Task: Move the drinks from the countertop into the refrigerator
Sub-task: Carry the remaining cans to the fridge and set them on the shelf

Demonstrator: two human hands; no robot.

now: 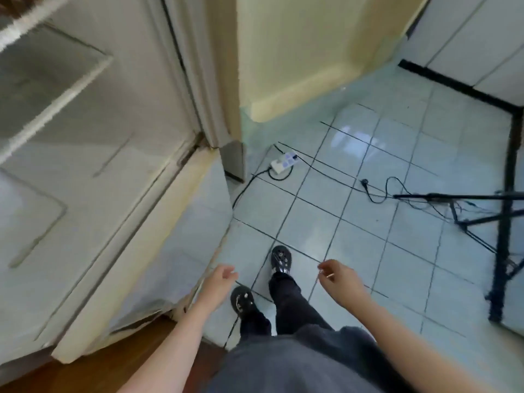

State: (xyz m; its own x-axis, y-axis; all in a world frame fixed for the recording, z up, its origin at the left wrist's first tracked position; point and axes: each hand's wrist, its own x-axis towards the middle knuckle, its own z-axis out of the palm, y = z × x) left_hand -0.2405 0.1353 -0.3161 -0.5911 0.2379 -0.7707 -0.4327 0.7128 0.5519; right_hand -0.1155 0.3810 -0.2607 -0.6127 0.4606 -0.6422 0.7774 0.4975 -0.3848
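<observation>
Standing by the refrigerator (127,109), left hand (222,279) and right hand (336,276) hang in a loose grip, holding nothing; no drinks in view; turn toward the counter, stepping clear of the power strip (284,162).

Wearer: grey top (297,367), dark trousers (292,306), black perforated clogs (280,259) with pale flecks, bare forearms (181,336), thin ring (330,276) on the right hand (337,276).

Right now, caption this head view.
Left hand and right hand, both empty, over tiled floor beside white refrigerator.
</observation>
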